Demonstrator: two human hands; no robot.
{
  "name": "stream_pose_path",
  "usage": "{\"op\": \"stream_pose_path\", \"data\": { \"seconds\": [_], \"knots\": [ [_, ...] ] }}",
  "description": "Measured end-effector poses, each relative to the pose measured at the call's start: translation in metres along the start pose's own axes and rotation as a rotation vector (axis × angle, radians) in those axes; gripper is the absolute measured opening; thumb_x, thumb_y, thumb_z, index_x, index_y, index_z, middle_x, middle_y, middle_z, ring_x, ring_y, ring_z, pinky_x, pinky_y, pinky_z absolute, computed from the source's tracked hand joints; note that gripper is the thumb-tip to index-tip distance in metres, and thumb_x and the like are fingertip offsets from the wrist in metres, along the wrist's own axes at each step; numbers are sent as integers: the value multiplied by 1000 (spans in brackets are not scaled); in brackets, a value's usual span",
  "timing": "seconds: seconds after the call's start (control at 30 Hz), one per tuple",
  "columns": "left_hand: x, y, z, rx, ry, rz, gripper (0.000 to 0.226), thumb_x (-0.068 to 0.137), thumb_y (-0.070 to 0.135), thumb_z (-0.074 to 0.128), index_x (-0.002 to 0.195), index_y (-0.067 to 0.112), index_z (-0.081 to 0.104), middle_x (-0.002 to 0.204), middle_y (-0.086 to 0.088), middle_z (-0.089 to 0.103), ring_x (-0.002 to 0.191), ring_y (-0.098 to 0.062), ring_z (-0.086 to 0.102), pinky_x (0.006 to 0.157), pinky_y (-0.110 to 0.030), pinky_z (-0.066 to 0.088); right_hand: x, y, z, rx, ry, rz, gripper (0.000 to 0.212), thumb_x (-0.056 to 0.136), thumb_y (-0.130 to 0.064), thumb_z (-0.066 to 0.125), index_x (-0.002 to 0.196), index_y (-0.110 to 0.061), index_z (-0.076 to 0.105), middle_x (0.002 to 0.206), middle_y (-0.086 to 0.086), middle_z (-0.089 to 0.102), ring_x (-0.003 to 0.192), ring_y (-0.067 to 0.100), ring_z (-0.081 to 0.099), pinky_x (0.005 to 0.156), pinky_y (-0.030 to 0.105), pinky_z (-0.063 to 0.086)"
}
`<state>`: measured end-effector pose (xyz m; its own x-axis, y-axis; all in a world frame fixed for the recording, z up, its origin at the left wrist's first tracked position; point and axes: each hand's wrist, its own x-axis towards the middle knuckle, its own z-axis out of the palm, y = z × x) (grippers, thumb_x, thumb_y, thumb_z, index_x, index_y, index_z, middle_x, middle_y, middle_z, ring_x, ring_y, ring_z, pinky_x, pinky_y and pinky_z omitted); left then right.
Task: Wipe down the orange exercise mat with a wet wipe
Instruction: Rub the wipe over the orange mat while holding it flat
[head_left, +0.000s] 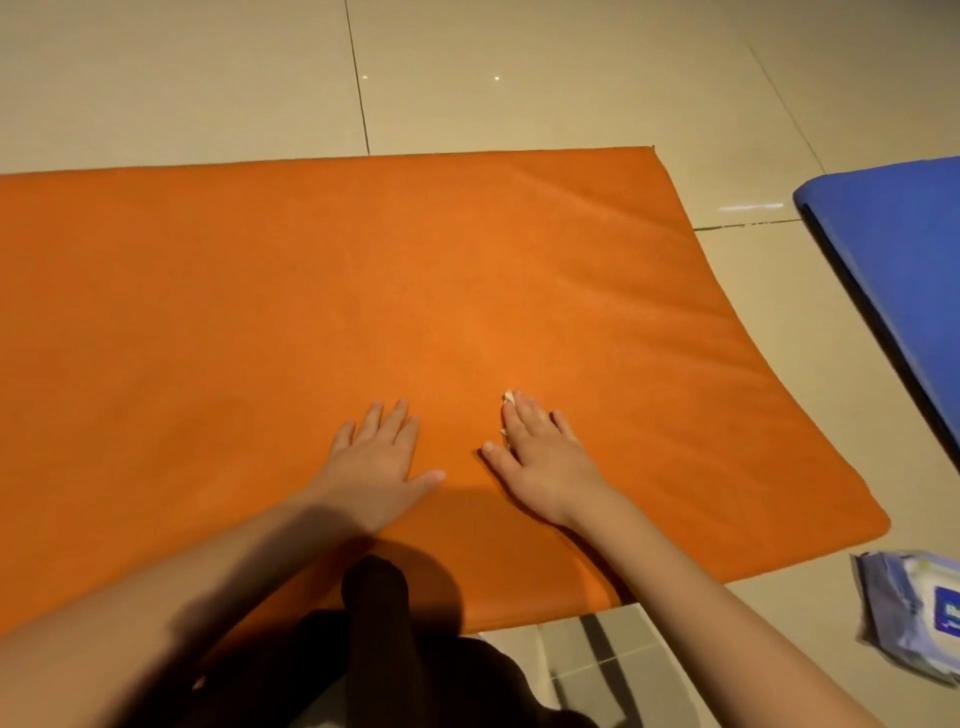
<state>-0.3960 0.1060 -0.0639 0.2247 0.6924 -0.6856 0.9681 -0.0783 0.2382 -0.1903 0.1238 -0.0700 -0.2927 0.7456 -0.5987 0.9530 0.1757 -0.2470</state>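
Mid-wipe by my read. Orange mat (260, 286) lay flat on the tile floor (519, 78). Right hand (540, 457) was flat, fingers straight, pressing the wet wipe (508, 399) onto the mat's near middle. Left hand (376, 457) was flat beside it, holding nothing. No damp track showed, so coverage was unclear; most of the mat probably remained

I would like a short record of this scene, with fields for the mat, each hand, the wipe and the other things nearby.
mat: flat orange exercise mat, spread on the beige tiled floor
left hand: left hand lies flat on the mat, fingers straight, holding nothing
right hand: right hand lies flat, fingers straight, pressing the wipe onto the mat
wipe: small white wet wipe, mostly hidden under the right fingers
nearby: blue mat at the right; soft plastic pack of wet wipes on the floor beside the orange mat's near right corner
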Motion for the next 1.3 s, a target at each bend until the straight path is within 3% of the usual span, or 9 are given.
{"op": "stream_pose_path", "data": {
  "seconds": [0.1,0.27,0.43,0.67,0.83,1.03,1.1,1.2,1.3],
  "knots": [
    [-4,4,2,-55,22,25,78,99,61,26,157,17,-1,163,0,-16,149,-19,-16,121,-46,-5,-21,7,2,5,-49,-73,66,100,-54,17,154,-19,0,159,-6,-12,145,6,-11,118,34,-11],
    [-10,9,12,-69,15,75,78,99,62,25,157,19,-5,162,2,-20,148,-16,-20,120,-45,-9,-9,18,0,-18,41,99,67,100,-53,16,154,-16,0,160,-2,-9,146,11,-10,118,37,-9],
    [-10,7,19,-46,64,73,77,99,61,25,157,20,-5,162,2,-20,148,-15,-20,120,-44,-10,-68,1,10,83,-63,-74,64,100,-53,16,153,-22,-1,159,-9,-9,144,3,-11,118,32,-12],
    [-10,8,21,-16,82,52,77,99,62,22,157,21,-6,162,3,-20,148,-15,-20,120,-45,-9,-52,8,10,71,1,51,64,101,-51,15,153,-17,1,160,-3,-9,145,6,-11,117,33,-13],
    [-17,14,23,34,114,32,75,99,61,19,157,20,-7,161,2,-21,148,-15,-22,120,-45,-11,-98,8,16,85,-40,-87,61,101,-49,16,154,-21,1,159,-9,-7,144,1,-11,117,30,-14],
    [-7,12,27,60,104,16,74,99,61,17,157,21,-7,162,2,-20,148,-16,-20,121,-45,-8,-94,25,19,81,13,21,60,102,-47,15,154,-19,1,160,-7,-7,145,3,-11,117,31,-13],
    [-7,12,29,60,113,9,74,99,61,17,156,22,-7,162,3,-20,148,-15,-20,121,-45,-8,-110,19,24,113,4,-70,72,93,-61,3,153,-22,1,159,-11,-9,143,0,-14,117,28,-14],
    [-6,13,31,37,128,0,74,99,62,17,156,23,-7,161,6,-19,148,-13,-19,120,-44,-10,-127,34,29,82,42,-99,109,61,-77,-33,153,-28,0,158,-17,-8,140,-7,-16,113,23,-19],
    [-7,11,33,26,146,9,73,98,62,18,157,24,-6,161,7,-19,148,-12,-19,120,-43,-10,-119,48,31,49,138,18,85,82,-68,-15,153,-26,3,159,-14,-4,135,-9,-14,111,22,-20]
  ]
}}
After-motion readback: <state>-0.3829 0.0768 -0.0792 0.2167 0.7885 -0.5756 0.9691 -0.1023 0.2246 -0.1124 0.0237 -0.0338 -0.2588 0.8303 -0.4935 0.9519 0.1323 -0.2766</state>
